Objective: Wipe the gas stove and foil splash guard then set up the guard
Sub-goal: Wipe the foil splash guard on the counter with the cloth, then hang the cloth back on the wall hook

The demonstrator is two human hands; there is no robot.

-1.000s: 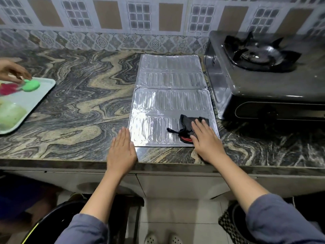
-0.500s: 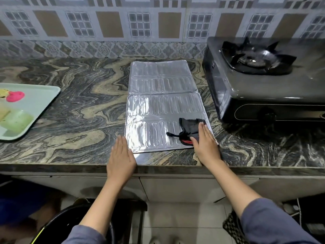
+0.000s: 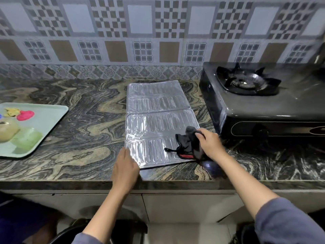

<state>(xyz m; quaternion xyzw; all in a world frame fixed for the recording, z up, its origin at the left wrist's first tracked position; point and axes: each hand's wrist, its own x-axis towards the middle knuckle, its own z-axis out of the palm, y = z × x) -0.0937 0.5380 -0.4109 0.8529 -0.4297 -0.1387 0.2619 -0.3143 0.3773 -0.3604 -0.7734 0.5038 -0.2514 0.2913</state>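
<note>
The silver foil splash guard (image 3: 156, 118) lies flat and unfolded on the marble counter, just left of the dark gas stove (image 3: 263, 110). A black cloth with a red trim (image 3: 188, 145) sits bunched on the guard's near right corner. My right hand (image 3: 211, 145) is closed on that cloth. My left hand (image 3: 125, 169) rests on the guard's near left corner at the counter's front edge, its fingers gripping the corner, which looks slightly raised.
A pale green tray (image 3: 52, 118) with several coloured soft lumps sits at the left of the counter (image 3: 79, 147). A tiled wall (image 3: 140, 41) runs behind. The stove's burner grate (image 3: 246, 81) stands at the right rear.
My right hand has closed its fingers around the cloth and bunched it up. My left hand has shifted right onto the guard's corner. The other person's hand at the tray has gone.
</note>
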